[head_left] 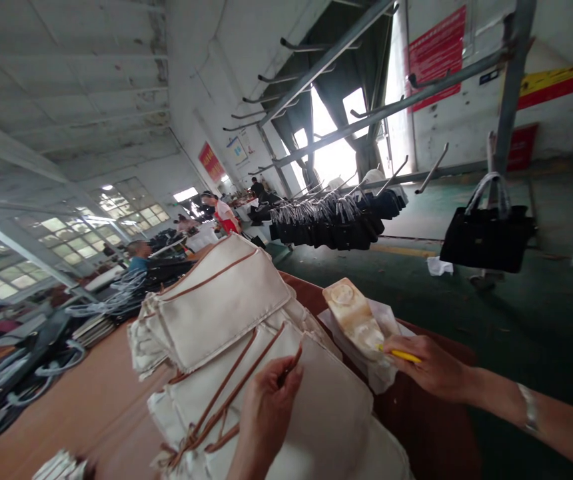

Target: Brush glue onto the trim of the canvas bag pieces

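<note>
1. Head view: the left hand [271, 395] pinches a narrow brown leather-like strip [297, 354] above the stacked cream fabric panels [331, 380], likely so its end stands clear of them.
2. The right hand [429, 365] grips a slim yellow stick-shaped tool [405, 356] pencil-fashion, probably for fine control, its tip at the yellowed oblong container [352, 311].
3. That container lies on white sheeting [387, 317], perhaps to shield the brown tabletop [104, 377].

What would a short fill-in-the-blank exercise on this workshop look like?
The stick in the right hand is coloured ____.
The strip in the left hand is coloured ____.
The handbag hanging alone at far right is coloured ____.

Missing words: yellow; brown; black.
</note>
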The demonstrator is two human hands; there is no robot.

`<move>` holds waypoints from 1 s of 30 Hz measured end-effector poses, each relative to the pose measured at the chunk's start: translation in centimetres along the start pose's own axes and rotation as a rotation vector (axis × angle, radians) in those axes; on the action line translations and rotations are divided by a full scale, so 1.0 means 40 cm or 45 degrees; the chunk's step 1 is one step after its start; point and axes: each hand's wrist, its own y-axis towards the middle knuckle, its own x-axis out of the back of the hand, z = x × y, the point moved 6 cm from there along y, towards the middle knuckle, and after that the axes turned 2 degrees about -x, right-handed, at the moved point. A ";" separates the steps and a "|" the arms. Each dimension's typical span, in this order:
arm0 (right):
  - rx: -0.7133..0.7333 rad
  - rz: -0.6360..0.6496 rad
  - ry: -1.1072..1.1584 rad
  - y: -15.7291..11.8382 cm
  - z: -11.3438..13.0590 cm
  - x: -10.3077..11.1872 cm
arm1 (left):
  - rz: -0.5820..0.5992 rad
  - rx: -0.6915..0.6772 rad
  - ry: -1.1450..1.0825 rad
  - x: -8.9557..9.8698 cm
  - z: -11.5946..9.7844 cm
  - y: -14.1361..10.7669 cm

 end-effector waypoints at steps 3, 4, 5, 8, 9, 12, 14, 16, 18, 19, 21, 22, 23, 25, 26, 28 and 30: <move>-0.027 -0.090 0.074 -0.027 0.032 0.026 | -0.005 -0.021 -0.122 -0.005 -0.005 -0.026; -0.084 -0.163 0.156 -0.029 0.045 0.042 | -0.017 -0.035 -0.144 -0.007 -0.008 -0.034; -0.148 -0.240 0.279 -0.028 0.060 0.058 | -0.031 -0.047 -0.164 -0.009 -0.012 -0.041; -0.245 -0.387 0.772 -0.009 0.132 0.090 | -0.050 -0.068 -0.211 -0.019 -0.024 -0.056; -0.240 -0.403 0.911 0.001 0.163 0.093 | -0.045 -0.070 -0.218 -0.022 -0.028 -0.059; -0.223 -0.339 1.106 0.034 0.243 0.077 | -0.062 -0.086 -0.213 -0.027 -0.040 -0.067; -0.240 -0.264 1.078 0.051 0.273 0.051 | -0.095 -0.107 -0.193 -0.029 -0.048 -0.073; -0.245 -0.214 0.976 0.065 0.286 0.028 | -0.104 -0.135 -0.136 -0.035 -0.053 -0.079; -0.204 -0.243 0.837 0.076 0.293 0.026 | -0.098 -0.177 -0.055 -0.041 -0.057 -0.084; -0.176 -0.284 0.783 0.078 0.296 0.033 | -0.096 -0.192 -0.018 -0.043 -0.057 -0.086; -0.136 -0.370 0.730 0.077 0.300 0.053 | -0.094 -0.195 0.026 -0.044 -0.053 -0.088; -0.133 -0.393 0.726 0.074 0.302 0.062 | -0.093 -0.186 0.037 -0.043 -0.050 -0.088; -0.140 -0.394 0.727 0.070 0.304 0.066 | -0.097 -0.179 0.044 -0.042 -0.048 -0.088; -0.147 -0.345 0.711 0.063 0.310 0.063 | -0.117 -0.189 0.052 -0.039 -0.050 -0.086; -0.148 -0.310 0.697 0.061 0.313 0.056 | -0.126 -0.206 0.058 -0.040 -0.054 -0.086; -0.143 -0.274 0.689 0.062 0.314 0.045 | -0.130 -0.254 0.091 -0.044 -0.063 -0.089; -0.139 -0.325 0.712 0.067 0.306 0.049 | -0.148 -0.330 0.159 -0.049 -0.073 -0.099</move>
